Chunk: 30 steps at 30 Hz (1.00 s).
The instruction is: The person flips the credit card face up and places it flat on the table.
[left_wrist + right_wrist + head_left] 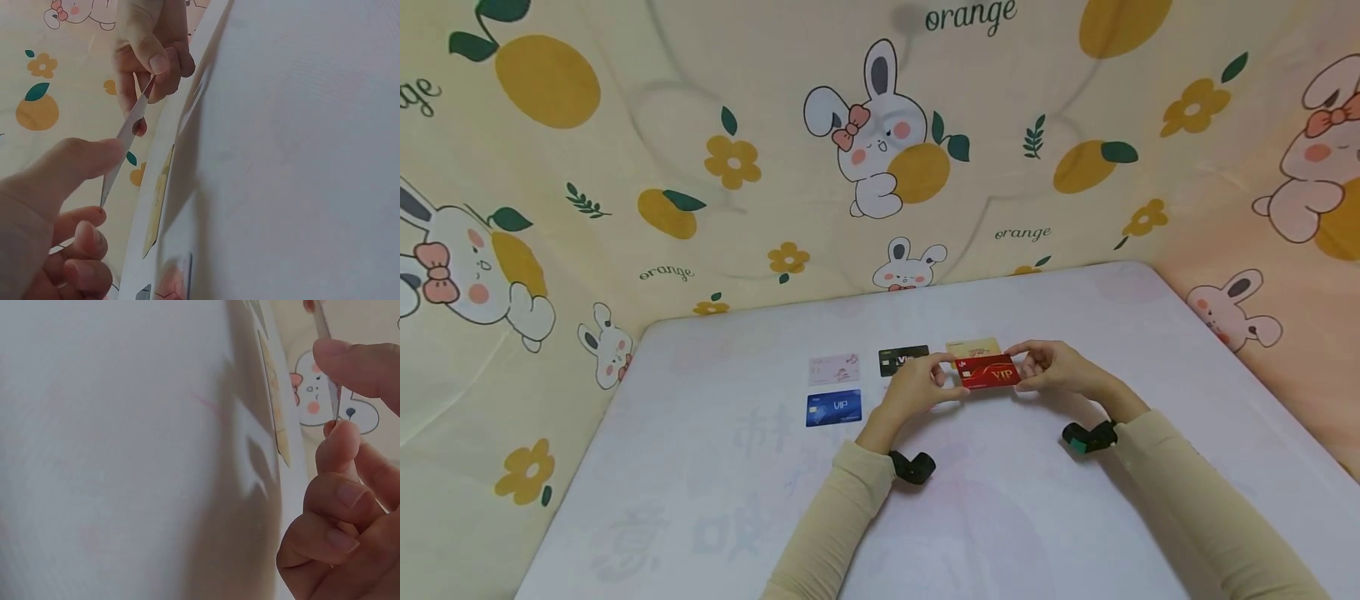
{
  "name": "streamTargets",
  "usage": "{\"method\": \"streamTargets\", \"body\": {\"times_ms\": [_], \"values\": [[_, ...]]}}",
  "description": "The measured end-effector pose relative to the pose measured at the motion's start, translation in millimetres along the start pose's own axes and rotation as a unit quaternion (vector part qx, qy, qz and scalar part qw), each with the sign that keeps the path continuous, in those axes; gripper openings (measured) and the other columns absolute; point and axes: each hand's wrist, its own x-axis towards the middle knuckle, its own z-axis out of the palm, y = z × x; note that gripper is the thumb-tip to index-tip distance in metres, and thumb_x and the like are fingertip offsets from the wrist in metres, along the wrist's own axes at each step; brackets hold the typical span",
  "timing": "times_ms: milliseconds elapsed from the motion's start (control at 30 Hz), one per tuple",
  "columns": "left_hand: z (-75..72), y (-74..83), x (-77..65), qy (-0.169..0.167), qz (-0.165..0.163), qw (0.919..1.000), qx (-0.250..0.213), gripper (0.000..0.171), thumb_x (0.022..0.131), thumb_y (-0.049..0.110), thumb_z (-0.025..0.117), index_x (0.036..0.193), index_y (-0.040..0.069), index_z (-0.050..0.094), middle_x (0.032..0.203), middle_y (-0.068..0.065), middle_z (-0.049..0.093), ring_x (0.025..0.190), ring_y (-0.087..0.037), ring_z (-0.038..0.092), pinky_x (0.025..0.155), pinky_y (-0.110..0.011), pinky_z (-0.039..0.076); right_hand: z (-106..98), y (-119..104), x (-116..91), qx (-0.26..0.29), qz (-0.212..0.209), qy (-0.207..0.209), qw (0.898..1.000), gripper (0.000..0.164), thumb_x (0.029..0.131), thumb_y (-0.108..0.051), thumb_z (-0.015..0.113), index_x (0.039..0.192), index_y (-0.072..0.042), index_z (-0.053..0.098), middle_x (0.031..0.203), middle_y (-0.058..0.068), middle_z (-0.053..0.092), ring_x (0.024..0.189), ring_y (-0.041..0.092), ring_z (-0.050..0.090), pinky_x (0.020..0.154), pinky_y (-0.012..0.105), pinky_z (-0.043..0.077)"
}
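Observation:
Both hands hold a red VIP card (987, 372) above the table, one at each end. My left hand (916, 385) pinches its left end between thumb and fingers, and my right hand (1055, 367) pinches the right end. In the left wrist view the card (122, 153) shows nearly edge-on, raised over the tabletop. Behind it on the table lies a gold card (973, 345), partly covered by the red one in the head view. A black VIP card (895, 360) lies just beyond my left hand, which partly hides it.
To the left a pale pink card (833, 369) lies behind a blue VIP card (834, 407). The white table (715, 467) ends at a cloth backdrop (760, 100) printed with rabbits and oranges. A black wrist device (913, 467) sits at the left cuff, another (1088, 437) at the right.

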Motion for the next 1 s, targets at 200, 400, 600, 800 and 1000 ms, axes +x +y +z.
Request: {"method": "streamTargets", "body": {"times_ms": [200, 400, 600, 800, 1000], "values": [[3.4, 0.4, 0.4, -0.004, -0.010, 0.9998, 0.017, 0.053, 0.079, 0.035, 0.078, 0.127, 0.016, 0.063, 0.064, 0.008, 0.046, 0.058, -0.003, 0.037, 0.053, -0.016, 0.026, -0.9, 5.2, 1.7, 0.010, 0.009, -0.015, 1.000, 0.061, 0.078, -0.002, 0.074, 0.132, 0.010, 0.047, 0.073, -0.008, 0.055, 0.067, 0.003, 0.048, 0.063, 0.019, 0.043], [7.0, -0.7, 0.9, -0.022, -0.033, 0.9984, 0.039, 0.054, 0.080, 0.038, 0.077, 0.128, 0.018, 0.062, 0.062, 0.008, 0.041, 0.057, -0.004, 0.035, 0.050, -0.017, 0.024, -0.4, 10.3, 2.5, 0.026, 0.040, -0.019, 0.999, 0.065, 0.080, -0.005, 0.074, 0.135, 0.010, 0.043, 0.070, -0.010, 0.054, 0.067, 0.003, 0.048, 0.067, 0.019, 0.043], [7.9, -0.4, 1.9, -0.031, -0.046, 0.9962, 0.067, 0.056, 0.079, 0.040, 0.077, 0.128, 0.017, 0.063, 0.063, 0.008, 0.043, 0.059, -0.004, 0.037, 0.051, -0.017, 0.026, 0.8, 11.1, 2.4, 0.036, 0.062, -0.017, 0.997, 0.068, 0.078, -0.005, 0.076, 0.136, 0.010, 0.043, 0.065, -0.011, 0.052, 0.063, 0.002, 0.045, 0.064, 0.018, 0.041], [10.2, 0.5, 2.9, -0.036, -0.056, 0.9946, 0.080, 0.056, 0.078, 0.041, 0.078, 0.127, 0.018, 0.063, 0.065, 0.007, 0.045, 0.061, -0.006, 0.039, 0.052, -0.017, 0.027, 1.6, 9.9, 1.5, 0.037, 0.083, -0.015, 0.996, 0.068, 0.080, -0.007, 0.076, 0.137, 0.009, 0.043, 0.063, -0.011, 0.052, 0.060, 0.002, 0.043, 0.058, 0.019, 0.036], [11.6, 2.2, 1.2, -0.042, -0.061, 0.9925, 0.098, 0.056, 0.077, 0.042, 0.078, 0.127, 0.019, 0.064, 0.068, 0.006, 0.048, 0.068, -0.008, 0.044, 0.058, -0.019, 0.032, 2.9, 7.3, 0.6, 0.024, 0.099, -0.016, 0.995, 0.067, 0.080, -0.010, 0.077, 0.136, 0.007, 0.045, 0.064, -0.008, 0.050, 0.061, 0.003, 0.043, 0.057, 0.020, 0.035]]}}
